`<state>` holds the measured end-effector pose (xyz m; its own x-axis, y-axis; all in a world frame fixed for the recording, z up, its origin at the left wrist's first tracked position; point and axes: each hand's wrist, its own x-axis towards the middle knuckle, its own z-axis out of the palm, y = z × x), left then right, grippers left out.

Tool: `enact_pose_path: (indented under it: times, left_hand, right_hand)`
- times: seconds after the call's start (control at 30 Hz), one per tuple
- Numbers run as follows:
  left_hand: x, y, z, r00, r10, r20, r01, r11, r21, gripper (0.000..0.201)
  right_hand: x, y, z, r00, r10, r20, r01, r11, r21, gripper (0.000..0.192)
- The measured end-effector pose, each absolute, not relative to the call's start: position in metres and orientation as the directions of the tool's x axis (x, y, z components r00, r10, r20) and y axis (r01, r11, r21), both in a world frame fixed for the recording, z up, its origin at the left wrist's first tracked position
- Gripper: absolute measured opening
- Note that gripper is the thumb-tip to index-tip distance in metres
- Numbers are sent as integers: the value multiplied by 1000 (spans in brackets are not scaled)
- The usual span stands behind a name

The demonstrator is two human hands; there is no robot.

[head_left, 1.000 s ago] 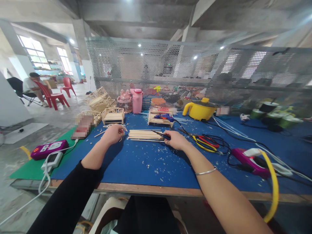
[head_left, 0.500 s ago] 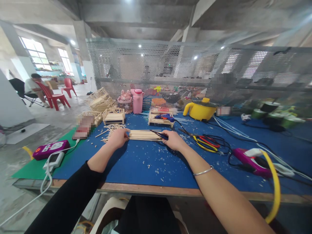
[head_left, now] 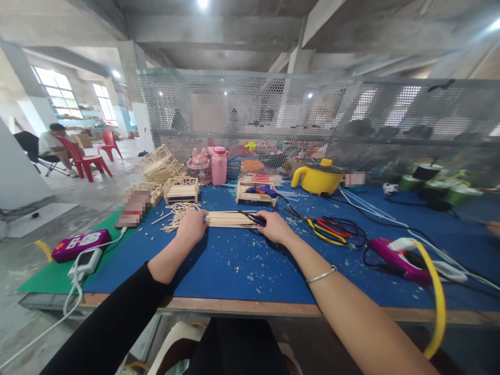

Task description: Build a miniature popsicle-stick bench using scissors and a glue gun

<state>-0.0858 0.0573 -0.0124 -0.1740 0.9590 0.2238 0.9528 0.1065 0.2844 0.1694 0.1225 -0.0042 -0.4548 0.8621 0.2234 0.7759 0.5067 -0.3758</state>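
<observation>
Moved in from loose sticks (head_left: 177,212) since earlier: left hand (head_left: 192,227) curled against left end of stick row (head_left: 229,219) mid-mat (head_left: 234,271), squaring it; right hand (head_left: 273,227) closed on scissors (head_left: 250,216) at right end, steadying it; yellow pot (head_left: 319,178) lidded, contents hidden.

Pale, matt wooden sticks (head_left: 230,219) on a blue, felt-like cloth mat (head_left: 234,265); glossy yellow plastic pot (head_left: 318,178).

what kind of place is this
Probably a craft workshop in a bare concrete hall: a blue worktable holds wooden sticks, small stick-built frames, a glue gun and scattered offcuts.
</observation>
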Motion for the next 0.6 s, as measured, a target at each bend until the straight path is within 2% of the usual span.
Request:
enact_pose_path:
  times: [0.6]
  left_hand:
    - [-83, 59, -18, -216, 944, 250, 933, 124, 336, 36]
  right_hand:
    - [159, 121, -11, -526, 811, 255, 729, 585, -356, 22]
